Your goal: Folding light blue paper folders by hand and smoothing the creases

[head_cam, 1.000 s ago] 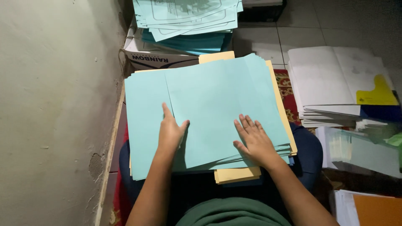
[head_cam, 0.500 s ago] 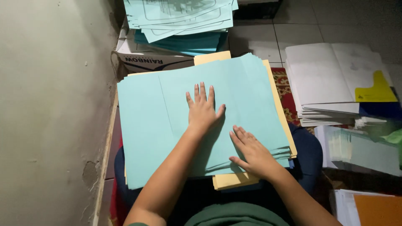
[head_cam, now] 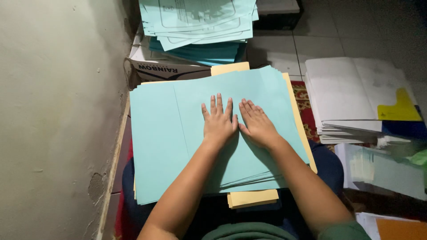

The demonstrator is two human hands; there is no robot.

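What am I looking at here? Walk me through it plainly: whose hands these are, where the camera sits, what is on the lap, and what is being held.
There is no machine here, only a person working with bare hands. The single picture comes from a camera worn on that person's head, looking down at the lap.

The left hand and right hand lie flat, palms down, side by side and touching at the thumbs, on a stack of light blue paper folders. The fingers are stretched out, so nothing is gripped; the hands only press on the top sheet.

Under the blue stack, yellow folders peek out at the edges. Ahead stands a cardboard box with more blue folders piled on it. To the right, on the floor, lies a stack of white papers with a yellow tab. A plain wall is at the left.
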